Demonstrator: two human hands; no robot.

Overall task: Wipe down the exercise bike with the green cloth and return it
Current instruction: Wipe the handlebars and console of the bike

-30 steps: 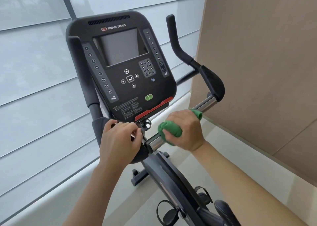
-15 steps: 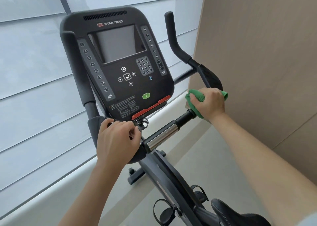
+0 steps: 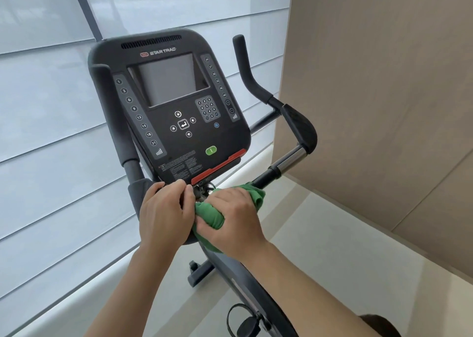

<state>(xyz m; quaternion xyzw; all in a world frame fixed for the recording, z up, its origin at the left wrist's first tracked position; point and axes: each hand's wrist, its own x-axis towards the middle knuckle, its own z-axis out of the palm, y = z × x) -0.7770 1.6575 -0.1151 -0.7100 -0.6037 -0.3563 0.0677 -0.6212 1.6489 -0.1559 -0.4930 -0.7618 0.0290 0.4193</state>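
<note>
The exercise bike [image 3: 256, 293] stands with its console [image 3: 169, 106] as the fixed landmark, tilted back toward a window covered by a pale blind [image 3: 51, 131]. Just below the console's lower edge, the right hand [image 3: 235, 221] grips the green cloth [image 3: 210, 216], fingers curled round it and round the inner end of the right handlebar [image 3: 281, 165]; the cloth bunches out at both sides of the fist, one fold toward the bar's black section, another hanging below the wrist. The left hand [image 3: 166, 211] sits just beside it, also below the console, fingers bent over the black hub of the bars, thumb tip touching the cloth's edge. How firmly it grips cannot be told.

To the right of the console, the handlebar runs outward bare: a black sleeve, a chrome section, then a padded black grip that curves up into a horn. That length is uncovered and open. Further right of the console, a tan wall [image 3: 384, 106] stands near the grip's outer end, with a narrow gap between them. Below the console, the frame slopes down to a pedal [image 3: 248, 324] with its strap, over a pale floor [image 3: 345, 260].
</note>
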